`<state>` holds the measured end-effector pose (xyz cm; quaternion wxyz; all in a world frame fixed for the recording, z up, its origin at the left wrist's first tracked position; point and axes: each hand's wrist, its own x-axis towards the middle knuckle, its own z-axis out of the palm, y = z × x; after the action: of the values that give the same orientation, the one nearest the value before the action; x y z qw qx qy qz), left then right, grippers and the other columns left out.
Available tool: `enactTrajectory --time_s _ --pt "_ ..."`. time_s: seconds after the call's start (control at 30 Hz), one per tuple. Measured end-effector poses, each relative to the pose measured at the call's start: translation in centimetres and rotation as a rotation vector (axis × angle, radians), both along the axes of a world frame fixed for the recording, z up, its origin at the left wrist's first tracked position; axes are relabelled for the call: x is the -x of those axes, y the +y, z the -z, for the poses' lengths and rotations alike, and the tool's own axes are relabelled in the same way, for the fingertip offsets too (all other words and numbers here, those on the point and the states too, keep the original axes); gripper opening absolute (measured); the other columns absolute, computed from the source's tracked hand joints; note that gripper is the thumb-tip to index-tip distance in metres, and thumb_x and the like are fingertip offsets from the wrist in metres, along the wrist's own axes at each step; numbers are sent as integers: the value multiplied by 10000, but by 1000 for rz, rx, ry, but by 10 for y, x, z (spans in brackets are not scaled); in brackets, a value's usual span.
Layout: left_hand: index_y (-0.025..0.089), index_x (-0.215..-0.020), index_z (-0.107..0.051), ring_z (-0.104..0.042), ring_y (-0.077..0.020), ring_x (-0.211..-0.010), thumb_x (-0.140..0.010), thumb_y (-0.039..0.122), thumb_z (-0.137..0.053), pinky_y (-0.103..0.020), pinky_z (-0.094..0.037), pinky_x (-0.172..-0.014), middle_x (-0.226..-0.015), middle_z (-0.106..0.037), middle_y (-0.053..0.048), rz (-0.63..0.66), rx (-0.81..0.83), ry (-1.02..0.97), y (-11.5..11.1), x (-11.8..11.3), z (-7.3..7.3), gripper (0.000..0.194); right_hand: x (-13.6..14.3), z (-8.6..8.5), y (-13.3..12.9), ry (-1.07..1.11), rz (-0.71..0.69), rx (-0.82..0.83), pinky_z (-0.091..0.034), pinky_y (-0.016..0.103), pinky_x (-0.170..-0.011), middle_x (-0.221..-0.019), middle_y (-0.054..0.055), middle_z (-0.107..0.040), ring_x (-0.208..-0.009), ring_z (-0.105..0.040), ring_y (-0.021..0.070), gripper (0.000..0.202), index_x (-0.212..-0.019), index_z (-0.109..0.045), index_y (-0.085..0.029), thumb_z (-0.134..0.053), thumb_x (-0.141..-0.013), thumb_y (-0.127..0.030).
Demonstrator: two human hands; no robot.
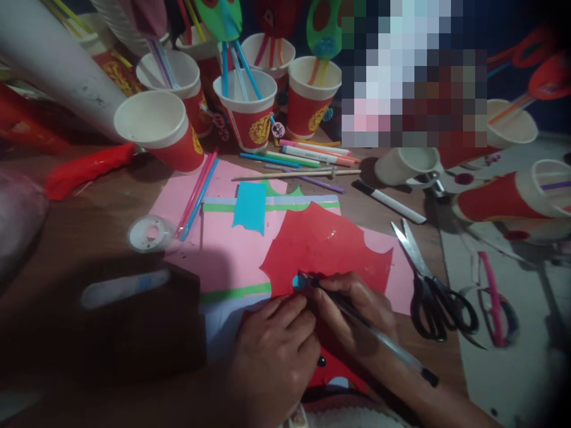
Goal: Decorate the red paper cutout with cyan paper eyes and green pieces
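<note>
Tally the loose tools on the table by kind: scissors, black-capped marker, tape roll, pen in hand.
Scissors: 1
White marker with black cap: 1
Tape roll: 1
Pen, held in the right hand: 1
Total: 4
The left hand rests by the red paper.

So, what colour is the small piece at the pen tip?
Light blue piece, on the red sheet; head view.
</note>
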<state>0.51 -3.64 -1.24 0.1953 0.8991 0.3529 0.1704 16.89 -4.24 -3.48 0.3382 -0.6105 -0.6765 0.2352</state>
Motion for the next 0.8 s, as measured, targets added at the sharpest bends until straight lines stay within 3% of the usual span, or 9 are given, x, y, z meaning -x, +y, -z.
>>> enactTrajectory --time_s 0.37,0.8 --pt "191 -804 -642 -565 -152 -1035 -859 188 -480 -291 -411 -921 -952 -689 9 -7 -3 -4 0 0 -1 171 -6 -16 -1 57 33 48 -489 212 -434 -597 -19 -647 -491 -622 135 43 -776 -568 -214 -585 -815 -204" --pt "173 -780 -658 -597 -164 -990 -853 165 -453 -297 -438 -898 -902 -696 -8 -10 -17 -49 2 0 -1 218 -6 -13 -3 51 44 38 -509 231 -476 -654 -22 -644 -532 -617 139 28 -837 -563 -237 -583 -833 -218"
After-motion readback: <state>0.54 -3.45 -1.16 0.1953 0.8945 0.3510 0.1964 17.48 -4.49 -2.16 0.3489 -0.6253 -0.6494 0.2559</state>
